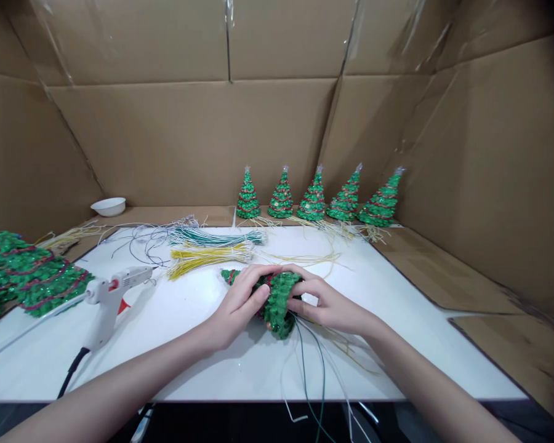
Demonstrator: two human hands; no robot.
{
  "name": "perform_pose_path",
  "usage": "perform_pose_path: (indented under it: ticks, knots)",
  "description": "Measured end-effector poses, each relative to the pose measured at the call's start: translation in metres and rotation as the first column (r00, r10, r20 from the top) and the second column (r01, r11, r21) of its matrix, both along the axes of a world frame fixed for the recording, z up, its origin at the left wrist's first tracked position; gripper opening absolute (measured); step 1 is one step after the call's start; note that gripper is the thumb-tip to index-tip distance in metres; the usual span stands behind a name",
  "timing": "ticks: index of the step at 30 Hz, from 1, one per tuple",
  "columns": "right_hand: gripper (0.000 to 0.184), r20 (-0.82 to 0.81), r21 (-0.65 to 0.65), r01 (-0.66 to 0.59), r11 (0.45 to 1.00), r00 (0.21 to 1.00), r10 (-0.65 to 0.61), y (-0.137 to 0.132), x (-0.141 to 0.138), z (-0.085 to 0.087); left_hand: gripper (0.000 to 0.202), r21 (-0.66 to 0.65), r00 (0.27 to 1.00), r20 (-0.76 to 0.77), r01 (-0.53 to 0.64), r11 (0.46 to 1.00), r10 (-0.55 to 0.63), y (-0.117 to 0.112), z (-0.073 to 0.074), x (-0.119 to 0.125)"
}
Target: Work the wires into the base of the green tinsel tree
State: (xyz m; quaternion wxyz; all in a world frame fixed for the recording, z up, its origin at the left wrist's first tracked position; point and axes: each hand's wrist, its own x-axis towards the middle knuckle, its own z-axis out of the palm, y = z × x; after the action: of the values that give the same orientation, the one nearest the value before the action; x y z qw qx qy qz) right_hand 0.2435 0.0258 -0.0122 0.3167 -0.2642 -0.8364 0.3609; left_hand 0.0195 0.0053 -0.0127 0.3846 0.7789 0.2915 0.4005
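A small green tinsel Christmas tree [281, 301] lies on its side on the white table, its tip to the left and its base to the right. My left hand [242, 296] is closed over the tree's body from above. At the open base, my right hand [318, 298] grips the rim, with some fingers hidden inside. Green and white wires [323, 363] trail from the base over the table's front edge, and thin yellow strands lie beside them.
A white glue gun [106, 307] stands at the left near larger tinsel trees [32, 271]. Behind my hands lie yellow wire bundles [207, 257] and green wire bundles [216, 237]. Several finished trees [311, 197] line the back, with a white bowl [109, 206] at back left.
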Motion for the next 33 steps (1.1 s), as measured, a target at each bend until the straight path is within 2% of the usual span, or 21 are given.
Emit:
perform_pose_path:
  ticks: [11,22,33]
  knots:
    - [0.040,-0.041,-0.062,-0.036,0.997,0.999,0.034,0.0018,0.0005,-0.0007,0.039,0.088,0.997,-0.071,0.027,0.996,-0.021,0.0014,0.0031,0.0012]
    - [0.042,-0.038,-0.102,-0.037,0.994,0.999,0.033,0.0033,0.0018,-0.0043,0.037,0.088,0.996,-0.095,0.011,0.996,-0.003,-0.0009,0.0004,0.0001]
    - [0.040,-0.019,-0.061,-0.028,0.998,0.999,0.027,0.0033,0.0016,-0.0029,0.039,0.053,0.998,-0.058,0.029,0.998,-0.026,0.0018,-0.0001,-0.0003]
